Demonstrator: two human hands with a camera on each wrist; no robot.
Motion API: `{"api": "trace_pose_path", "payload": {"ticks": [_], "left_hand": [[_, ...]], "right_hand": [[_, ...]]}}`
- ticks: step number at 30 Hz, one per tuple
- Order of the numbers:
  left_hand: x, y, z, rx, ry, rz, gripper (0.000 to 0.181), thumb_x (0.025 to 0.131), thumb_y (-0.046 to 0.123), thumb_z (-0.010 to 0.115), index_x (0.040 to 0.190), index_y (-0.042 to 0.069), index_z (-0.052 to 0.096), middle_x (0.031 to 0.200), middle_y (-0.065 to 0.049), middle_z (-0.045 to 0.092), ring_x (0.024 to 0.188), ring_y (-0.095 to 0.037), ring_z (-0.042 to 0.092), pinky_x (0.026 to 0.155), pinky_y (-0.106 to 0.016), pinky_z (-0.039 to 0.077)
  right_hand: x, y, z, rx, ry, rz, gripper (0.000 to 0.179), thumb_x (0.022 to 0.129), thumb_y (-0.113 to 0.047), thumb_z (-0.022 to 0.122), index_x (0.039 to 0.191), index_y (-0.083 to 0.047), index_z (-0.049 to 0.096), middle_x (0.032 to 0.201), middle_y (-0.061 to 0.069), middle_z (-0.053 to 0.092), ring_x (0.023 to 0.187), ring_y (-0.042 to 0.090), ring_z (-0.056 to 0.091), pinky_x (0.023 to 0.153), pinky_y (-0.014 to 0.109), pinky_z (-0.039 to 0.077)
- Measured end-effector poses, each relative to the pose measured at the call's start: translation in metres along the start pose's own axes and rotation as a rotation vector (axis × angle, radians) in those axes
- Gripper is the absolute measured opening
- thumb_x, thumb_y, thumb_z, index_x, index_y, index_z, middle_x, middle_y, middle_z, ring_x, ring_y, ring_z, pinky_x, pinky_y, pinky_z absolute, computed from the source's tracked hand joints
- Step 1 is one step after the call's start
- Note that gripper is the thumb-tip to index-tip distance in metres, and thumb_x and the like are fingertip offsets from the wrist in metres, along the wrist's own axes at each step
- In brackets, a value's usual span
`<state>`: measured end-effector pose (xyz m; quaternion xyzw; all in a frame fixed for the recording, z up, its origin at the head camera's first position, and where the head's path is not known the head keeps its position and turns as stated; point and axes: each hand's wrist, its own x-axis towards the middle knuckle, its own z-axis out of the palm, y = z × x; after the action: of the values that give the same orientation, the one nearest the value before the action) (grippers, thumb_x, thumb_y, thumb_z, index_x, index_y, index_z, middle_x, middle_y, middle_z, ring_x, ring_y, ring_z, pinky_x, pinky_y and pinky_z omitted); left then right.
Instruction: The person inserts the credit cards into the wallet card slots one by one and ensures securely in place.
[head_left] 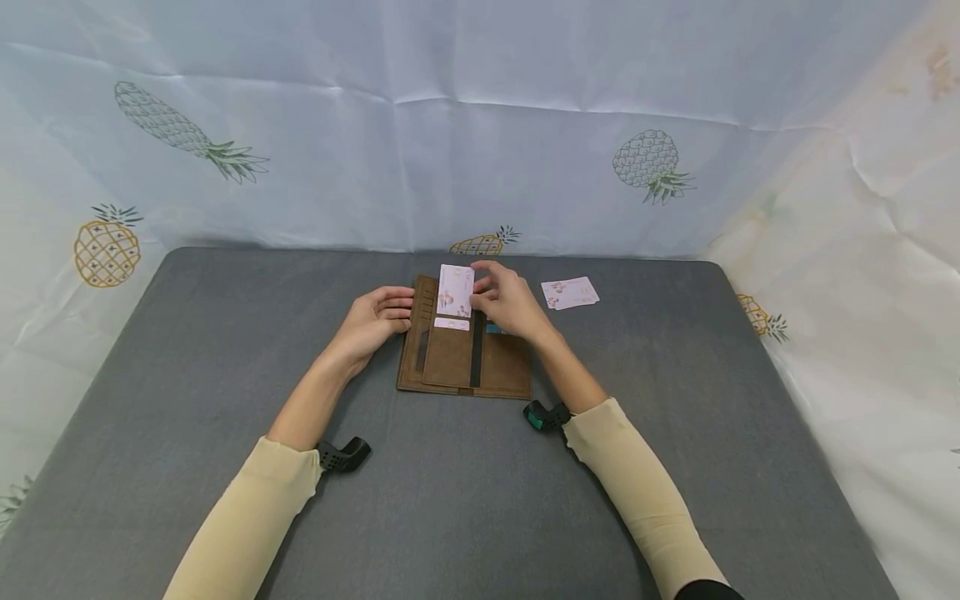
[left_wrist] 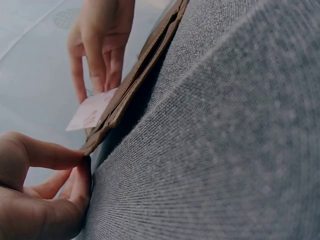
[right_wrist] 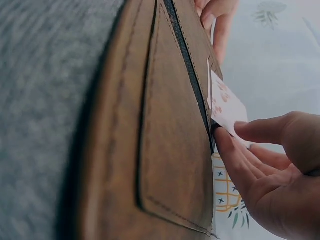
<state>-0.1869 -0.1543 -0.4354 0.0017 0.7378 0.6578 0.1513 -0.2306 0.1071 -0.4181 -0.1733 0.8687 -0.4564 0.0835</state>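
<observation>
Wallet point(head_left: 450, 365), brown and spread flat, lies toward the far side of a grey table point(head_left: 420, 517) in the head view, a pink card point(head_left: 454, 290) reaching past its far edge and a pink strip point(head_left: 452, 324) showing just nearer in a slot. The left hand point(head_left: 375, 321) holds the wallet's left edge; the right hand point(head_left: 513, 304) is at the card's right side. Loose cards point(head_left: 570, 292) lie apart to the right, near enough that a careless sweep of the right hand could scatter them. In the left wrist view, the left thumb and fingers pinch the wallet's edge, thumb on top; were that grip to slacken, the wallet could probably slide or swing under any push or pull on the card. Beyond it, right-hand fingers meet the tilted card. In the right wrist view, the right thumb lies on the card's face with fingers behind, a light pinch. Because the card leans out of line with the wallet, forcing it might bend it or snag a corner on the slot's lip. Whether its near end sits inside a slot, I cannot tell.
</observation>
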Motion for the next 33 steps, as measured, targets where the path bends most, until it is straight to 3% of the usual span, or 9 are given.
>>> {"api": "trace_pose_path", "payload": {"ticks": [7, 18, 22, 29, 33], "left_hand": [[-0.0007, -0.0005, 0.0000, 0.005, -0.005, 0.001, 0.056, 0.103, -0.013, 0.055, 0.158, -0.002, 0.047, 0.153, -0.026, 0.051, 0.127, -0.025, 0.060, 0.091, -0.011, 0.058], [-0.0004, -0.0001, 0.0001, 0.011, -0.013, 0.006, 0.056, 0.103, -0.013, 0.055, 0.158, -0.001, 0.048, 0.153, -0.026, 0.051, 0.126, -0.025, 0.059, 0.091, -0.011, 0.058], [-0.0003, -0.0002, 0.0001, 0.015, -0.014, 0.006, 0.056, 0.103, -0.013, 0.055, 0.157, -0.001, 0.048, 0.153, -0.025, 0.051, 0.125, -0.025, 0.059, 0.091, -0.011, 0.058], [-0.0001, -0.0005, -0.0001, 0.021, -0.013, 0.005, 0.056, 0.104, -0.013, 0.056, 0.158, -0.001, 0.048, 0.153, -0.025, 0.052, 0.127, -0.026, 0.059, 0.091, -0.011, 0.058], [0.0005, -0.0009, 0.0000, 0.025, -0.011, 0.005, 0.056, 0.104, -0.012, 0.056, 0.157, -0.001, 0.048, 0.152, -0.025, 0.052, 0.127, -0.026, 0.059, 0.092, -0.012, 0.058]], "right_hand": [[-0.0001, 0.0025, 0.0015, -0.034, 0.001, -0.015, 0.049, 0.106, -0.005, 0.068, 0.152, -0.001, 0.052, 0.123, 0.024, 0.075, 0.105, 0.037, 0.080, 0.074, 0.037, 0.068], [-0.0001, 0.0016, -0.0003, -0.055, -0.044, 0.009, 0.046, 0.106, -0.007, 0.069, 0.150, 0.000, 0.054, 0.123, 0.023, 0.075, 0.106, 0.036, 0.079, 0.074, 0.034, 0.068], [0.0005, 0.0008, -0.0011, -0.067, -0.066, 0.022, 0.045, 0.106, -0.007, 0.069, 0.149, 0.000, 0.056, 0.124, 0.022, 0.076, 0.108, 0.035, 0.079, 0.080, 0.039, 0.069], [0.0031, -0.0001, -0.0005, -0.090, -0.106, 0.031, 0.035, 0.104, -0.006, 0.071, 0.137, 0.003, 0.065, 0.123, 0.021, 0.075, 0.118, 0.034, 0.076, 0.102, 0.043, 0.065], [0.0031, -0.0005, 0.0001, -0.100, -0.119, 0.030, 0.030, 0.104, -0.006, 0.071, 0.132, 0.004, 0.068, 0.121, 0.022, 0.075, 0.116, 0.034, 0.076, 0.102, 0.043, 0.065]]}}
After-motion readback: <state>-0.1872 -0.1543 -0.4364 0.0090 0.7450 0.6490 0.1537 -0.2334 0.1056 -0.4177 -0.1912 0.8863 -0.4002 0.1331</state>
